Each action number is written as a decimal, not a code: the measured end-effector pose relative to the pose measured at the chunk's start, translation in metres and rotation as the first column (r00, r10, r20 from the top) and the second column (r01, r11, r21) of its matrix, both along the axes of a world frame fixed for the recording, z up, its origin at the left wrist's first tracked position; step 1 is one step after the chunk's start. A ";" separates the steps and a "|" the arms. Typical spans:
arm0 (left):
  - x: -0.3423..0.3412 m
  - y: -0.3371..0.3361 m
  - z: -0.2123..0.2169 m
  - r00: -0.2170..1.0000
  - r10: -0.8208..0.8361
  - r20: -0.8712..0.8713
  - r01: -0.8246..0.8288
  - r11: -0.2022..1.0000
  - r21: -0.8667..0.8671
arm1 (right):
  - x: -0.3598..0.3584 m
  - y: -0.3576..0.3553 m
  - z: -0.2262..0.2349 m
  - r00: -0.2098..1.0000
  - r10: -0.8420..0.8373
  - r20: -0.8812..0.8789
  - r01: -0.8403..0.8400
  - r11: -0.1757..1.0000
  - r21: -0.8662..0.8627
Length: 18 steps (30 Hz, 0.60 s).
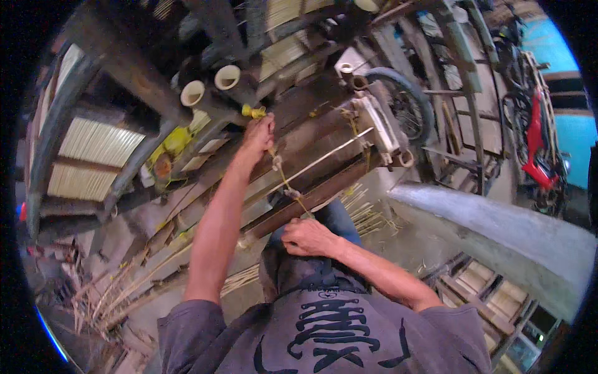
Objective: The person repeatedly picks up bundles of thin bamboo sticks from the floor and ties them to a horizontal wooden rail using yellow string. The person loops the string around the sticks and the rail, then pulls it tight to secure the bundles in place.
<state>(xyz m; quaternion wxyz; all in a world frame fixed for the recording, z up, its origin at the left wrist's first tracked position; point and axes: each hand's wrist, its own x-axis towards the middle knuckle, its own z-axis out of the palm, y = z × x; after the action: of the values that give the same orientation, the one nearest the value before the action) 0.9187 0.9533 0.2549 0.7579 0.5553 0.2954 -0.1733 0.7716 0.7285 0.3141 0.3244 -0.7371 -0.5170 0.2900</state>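
Note:
A thin yellowish cord (283,177) with knots along it runs between my two hands, across a dark brown wooden frame (330,134). My left hand (260,133) is closed around its upper end, close to a small yellow bundle (254,112) that may be wound cord. Near my lap, my right hand (309,237) is curled shut at the cord's lower end; its fingertips are partly hidden. A slim pale stick (327,157) lies slantwise over the frame, right of the cord. More cord (358,131) is tied near the frame's right end, by a whitish bar (379,124).
Two cream tube ends (192,93) poke out beyond my left hand, near yellow plastic (174,146). Thin sticks (364,215) lie on the floor. Rightward are a wheel (408,106), a low concrete wall (492,218) and a red motorcycle (537,140). Cut branches (112,299) lie at left.

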 end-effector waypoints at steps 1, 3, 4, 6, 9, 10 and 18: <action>0.009 0.004 -0.003 0.982 -0.185 -0.035 0.189 0.958 0.218 | 0.004 -0.007 0.016 0.982 -0.188 -0.021 0.189 0.972 0.139; 0.002 0.041 -0.010 0.898 -0.428 -0.105 0.430 0.800 0.419 | 0.000 -0.051 0.038 0.842 -0.500 -0.203 0.537 0.815 0.218; 0.002 0.044 0.006 0.844 -0.485 -0.230 0.513 0.603 0.611 | 0.003 -0.073 0.039 0.638 -0.664 -0.390 0.740 0.669 0.071; 0.005 0.046 0.062 0.734 -0.472 -0.489 0.582 0.065 0.811 | 0.008 -0.108 0.042 -0.087 -0.770 -0.632 0.899 0.213 -0.383; -0.002 -0.004 0.099 0.886 -0.449 -0.115 0.192 0.129 0.973 | 0.051 -0.123 0.002 -0.088 -0.820 -0.566 0.834 0.250 -0.492; -0.002 -0.030 0.101 0.894 -0.447 0.043 0.046 0.187 0.981 | 0.070 -0.133 -0.004 0.245 -0.854 -0.458 0.720 0.477 -0.504; -0.045 -0.199 0.066 0.870 -0.344 0.353 -0.130 0.530 0.838 | 0.214 -0.090 0.232 0.957 0.058 0.283 -0.070 0.997 0.034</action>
<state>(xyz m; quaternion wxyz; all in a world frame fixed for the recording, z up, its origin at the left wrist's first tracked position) 0.8734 0.7547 0.3205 0.4308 0.8918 0.1086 0.0855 0.9858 0.6387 0.5458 0.2539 -0.7466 -0.5876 0.1812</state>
